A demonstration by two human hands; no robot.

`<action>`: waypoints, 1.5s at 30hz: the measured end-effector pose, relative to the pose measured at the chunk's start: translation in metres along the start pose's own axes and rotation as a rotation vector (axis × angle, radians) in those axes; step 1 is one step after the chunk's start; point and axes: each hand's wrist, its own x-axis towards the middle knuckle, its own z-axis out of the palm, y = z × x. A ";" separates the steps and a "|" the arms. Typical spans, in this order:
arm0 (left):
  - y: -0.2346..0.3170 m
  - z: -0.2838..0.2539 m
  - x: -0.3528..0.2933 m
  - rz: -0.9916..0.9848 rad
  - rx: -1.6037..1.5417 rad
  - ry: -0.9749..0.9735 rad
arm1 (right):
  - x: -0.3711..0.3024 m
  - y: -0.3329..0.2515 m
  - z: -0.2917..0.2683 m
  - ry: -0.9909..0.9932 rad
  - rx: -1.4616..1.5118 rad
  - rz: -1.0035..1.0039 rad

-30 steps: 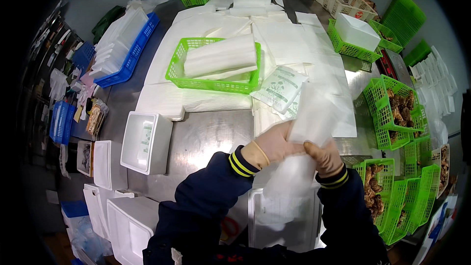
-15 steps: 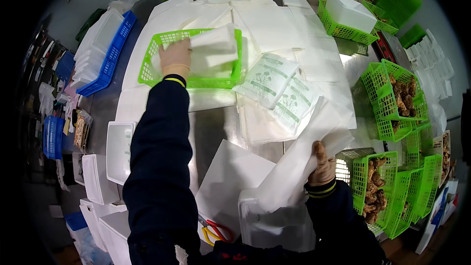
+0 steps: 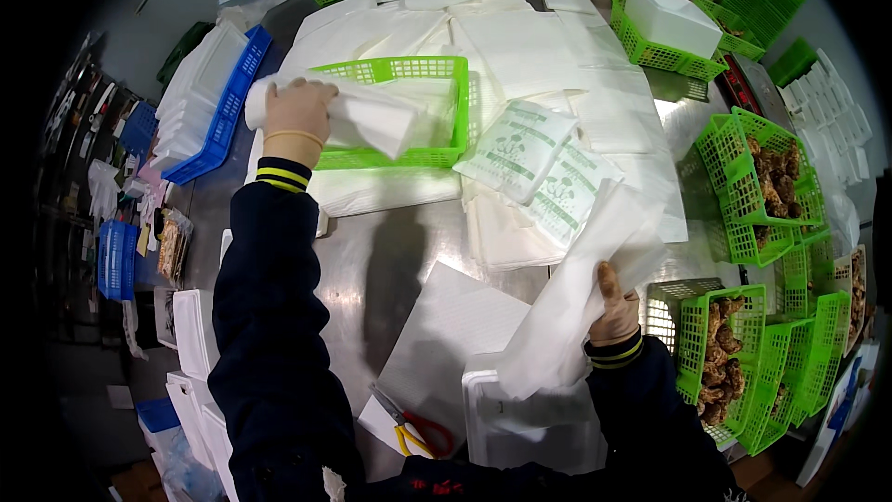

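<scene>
My left hand (image 3: 297, 116), in a thin glove, grips a rolled white sheet (image 3: 372, 119) over the left end of a green plastic basket (image 3: 460, 107). More white sheeting lies inside that basket. Near the front right, my right hand (image 3: 615, 311) is closed on a thin, translucent white sheet (image 3: 562, 311), its thumb pressed on top. The sheet's lower end hangs over a white foam box (image 3: 534, 428). Two flat white packs with green print, one of them this ice pack-like pouch (image 3: 518, 149), lie between the basket and the sheet.
Scissors (image 3: 409, 426) with red and yellow handles lie beside the foam box, near a white foam sheet (image 3: 455, 316). Green baskets (image 3: 692, 353) holding brown, knobbly mushroom-like pieces line the right side. A blue crate (image 3: 223, 112) with white foam boxes stands left. White sheets (image 3: 502, 42) cover the far table.
My left hand has moved left and a little nearer, drawing the rolled white sheet partly out of the green basket. My right hand keeps its hold on the translucent sheet.
</scene>
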 end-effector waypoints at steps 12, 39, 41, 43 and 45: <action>0.075 0.134 0.094 -0.041 -0.069 0.102 | -0.011 0.000 0.005 0.021 -0.091 0.143; 0.054 -0.206 0.018 0.088 -0.583 1.189 | 0.007 0.027 -0.011 0.142 0.099 -0.124; 0.083 -0.230 -0.004 0.048 -0.912 0.976 | 0.013 0.020 -0.010 0.250 0.038 -0.141; 0.097 -0.257 -0.036 0.096 -1.209 0.841 | 0.014 0.010 0.010 0.205 0.015 -0.167; 0.132 -0.264 -0.064 0.111 -1.598 0.538 | 0.008 -0.021 0.020 0.199 -0.194 -0.203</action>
